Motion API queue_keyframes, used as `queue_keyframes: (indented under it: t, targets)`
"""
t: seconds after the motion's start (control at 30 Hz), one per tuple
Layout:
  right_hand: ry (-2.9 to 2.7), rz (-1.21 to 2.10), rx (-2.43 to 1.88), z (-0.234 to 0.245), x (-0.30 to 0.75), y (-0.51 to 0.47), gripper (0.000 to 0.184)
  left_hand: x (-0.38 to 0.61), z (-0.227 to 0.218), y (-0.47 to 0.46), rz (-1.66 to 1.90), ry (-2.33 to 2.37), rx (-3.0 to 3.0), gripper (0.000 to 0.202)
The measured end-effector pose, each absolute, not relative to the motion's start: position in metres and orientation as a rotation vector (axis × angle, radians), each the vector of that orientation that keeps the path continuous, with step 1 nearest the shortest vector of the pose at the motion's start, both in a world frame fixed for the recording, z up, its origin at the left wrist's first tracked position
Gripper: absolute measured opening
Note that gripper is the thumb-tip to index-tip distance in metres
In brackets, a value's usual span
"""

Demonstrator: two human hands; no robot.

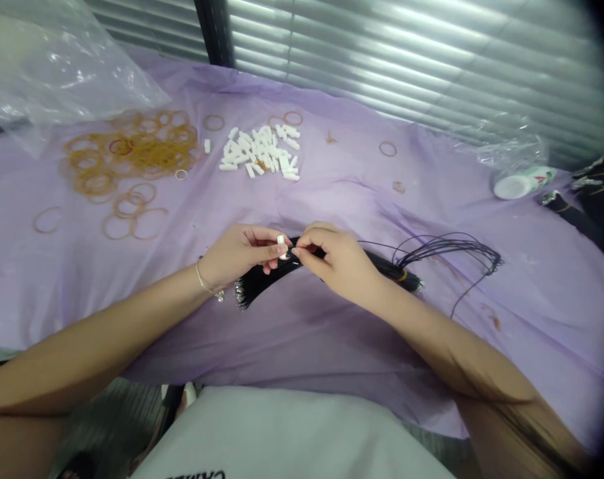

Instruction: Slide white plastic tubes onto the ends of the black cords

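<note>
Between the thumb and finger of my left hand (239,254) is a small white plastic connector housing (281,240), held upright. Close beside it, my right hand (339,261) is closed in a pinch on a thin black wire; the tip at the fingers is too small to make out. Under both hands lies a bundle of black wires (261,282) with shiny metal ends, its middle partly hidden by my fingers. Loose black wires (449,245) loop out to the right of my right hand, near a rubber band (402,275) around the bundle.
A pile of white connector housings (262,152) lies at the back middle of the purple-covered table (192,199). Many rubber bands (152,150) are heaped to its left, beside a clear plastic bag (67,66). At far right are a white bottle (524,183) and more black wire bundles (581,216).
</note>
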State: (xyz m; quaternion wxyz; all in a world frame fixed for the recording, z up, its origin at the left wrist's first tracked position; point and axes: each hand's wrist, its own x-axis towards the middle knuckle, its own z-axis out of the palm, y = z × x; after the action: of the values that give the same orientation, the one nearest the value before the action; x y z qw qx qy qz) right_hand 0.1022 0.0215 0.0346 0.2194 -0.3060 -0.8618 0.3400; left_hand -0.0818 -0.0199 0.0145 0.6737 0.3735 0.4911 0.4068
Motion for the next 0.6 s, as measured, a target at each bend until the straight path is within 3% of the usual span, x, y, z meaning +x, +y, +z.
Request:
queue_keyframes:
  t: [0.47,0.6]
  targets:
    - [-2.248,0.833,-0.990,0.043,0.113,0.033,0.014,-0.084,0.013,-0.020,0.921,1.139,0.834,0.014]
    - [-2.333,0.943,-0.978,0.045,0.110,0.032,0.013,-0.084,0.012,-0.019,0.928,1.093,0.803,0.015]
